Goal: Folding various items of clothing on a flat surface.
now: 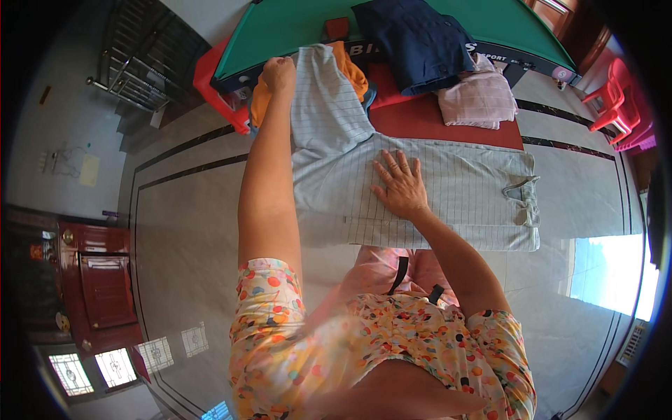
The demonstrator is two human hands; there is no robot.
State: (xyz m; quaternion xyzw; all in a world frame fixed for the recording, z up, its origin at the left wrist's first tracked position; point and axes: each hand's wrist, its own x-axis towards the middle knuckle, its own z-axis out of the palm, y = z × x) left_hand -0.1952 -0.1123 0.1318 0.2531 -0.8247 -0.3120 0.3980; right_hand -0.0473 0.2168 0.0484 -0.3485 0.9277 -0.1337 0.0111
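A light grey garment [462,184] with thin dark stripes is spread over a red-brown surface, its near edge overhanging toward me. One sleeve-like part [331,105] stretches away at the upper left. My left hand [278,73] reaches far out with curled fingers, pinching that part's outer left edge; the fingertips are mostly hidden. Flat on the middle of the cloth rests my right hand [401,186], palm down and fingers spread. At the right end of the garment are a small loop or tab [520,189] and gathered fabric.
Behind the garment stands a green-topped billiard table [304,26]. Dark blue clothing [415,44] and a folded pink checked garment [478,100] lie at its near side. Orange cloth [349,71] sits under the sleeve-like part. Red plastic chairs [614,105] stand at right.
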